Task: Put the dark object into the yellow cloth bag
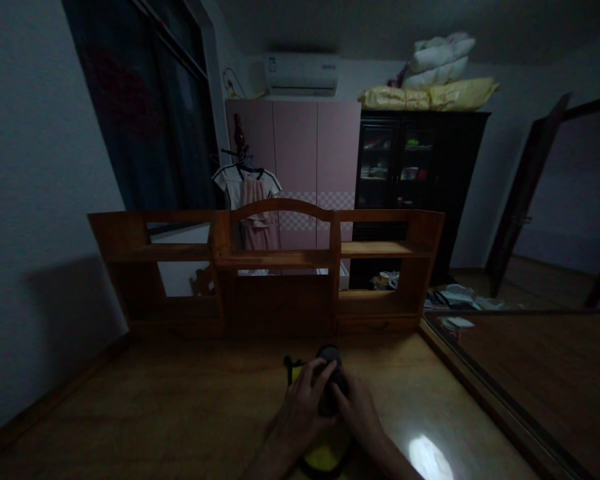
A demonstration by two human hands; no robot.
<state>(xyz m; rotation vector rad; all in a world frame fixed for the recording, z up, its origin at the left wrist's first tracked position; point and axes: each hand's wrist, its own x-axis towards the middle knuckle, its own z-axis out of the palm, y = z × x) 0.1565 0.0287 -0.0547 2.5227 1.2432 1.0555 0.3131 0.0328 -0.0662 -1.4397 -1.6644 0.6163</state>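
Both hands meet over a dark, rounded object point(329, 353) on the wooden desk, and its exact kind is too dim to make out. My left hand point(303, 403) reaches over it from the left, fingers curled on its top. On the other side my right hand point(359, 403) has its fingers closed around it. Beneath the hands lies a yellow item with black edging point(325, 457), partly covered by my wrists. A small black piece point(288, 361) sticks out at its upper left corner.
A wooden shelf unit point(280, 257) with drawers stands along the desk's point(180, 400) far edge. The wall point(40, 200) borders the left side. A raised wooden rim point(480, 393) runs along the right. Light reflects brightly at the lower right.
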